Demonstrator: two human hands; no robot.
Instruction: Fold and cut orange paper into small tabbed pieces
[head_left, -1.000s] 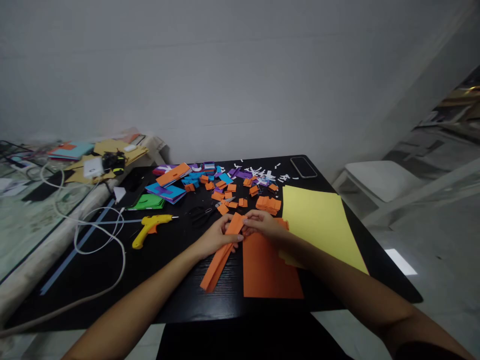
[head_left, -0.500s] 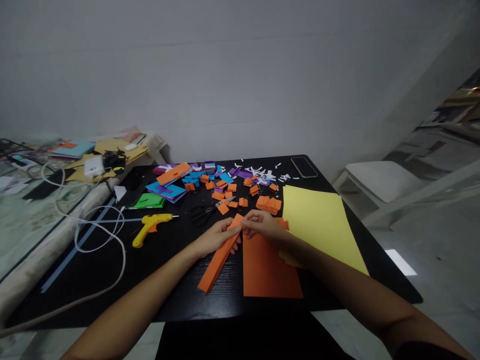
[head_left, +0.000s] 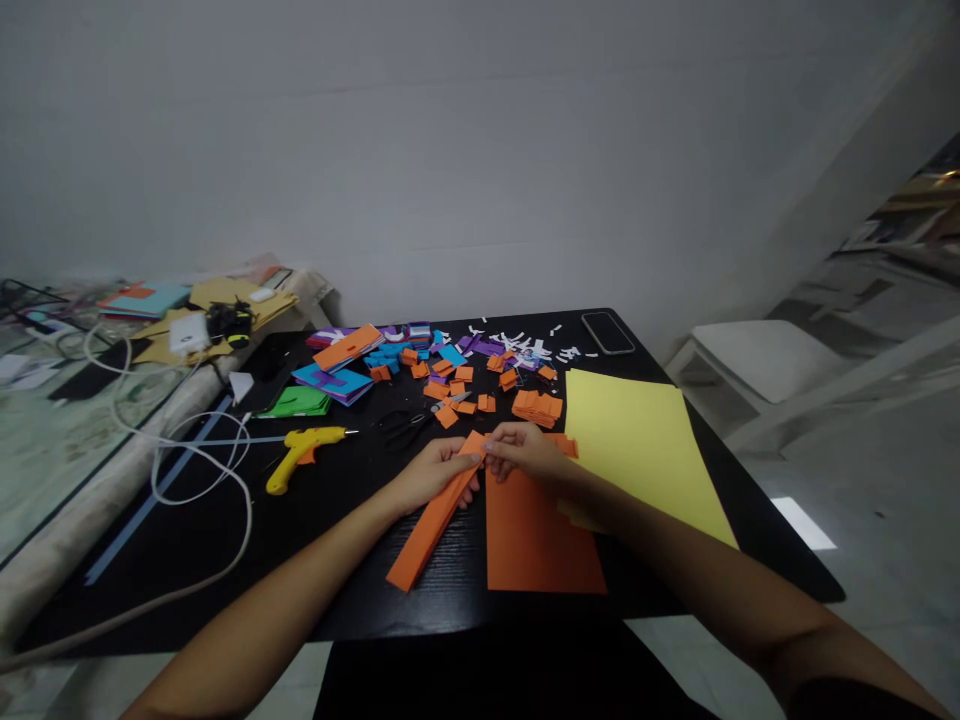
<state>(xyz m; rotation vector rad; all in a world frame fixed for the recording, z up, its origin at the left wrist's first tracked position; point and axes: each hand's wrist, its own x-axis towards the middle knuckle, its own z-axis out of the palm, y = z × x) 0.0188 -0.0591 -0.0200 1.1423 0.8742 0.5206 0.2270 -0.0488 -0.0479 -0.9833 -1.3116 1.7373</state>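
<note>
A long folded strip of orange paper (head_left: pixel 429 536) slants up from the table's front part. My left hand (head_left: pixel 436 472) grips it near its upper end, thumb on top and fingers beneath. At that upper end, my right hand (head_left: pixel 517 450) pinches the strip's edge between thumb and fingers. Under my right forearm lies a flat orange paper sheet (head_left: pixel 536 545). Just beyond my hands are a stack of small folded orange pieces (head_left: pixel 537 407) and several loose orange paper pieces (head_left: pixel 448 416).
A yellow glue gun (head_left: pixel 304 450) lies left of my hands, near black-handled pliers (head_left: pixel 405 430). Yellow sheets (head_left: pixel 637 440) cover the right side. A phone (head_left: pixel 607 333), white scraps (head_left: pixel 532 350), folded coloured papers (head_left: pixel 334 380) and a white cable (head_left: pixel 244 520) are also on the table.
The strip's lower end has swung slightly left and toward me. Both hands keep nearly the same place and grip.
</note>
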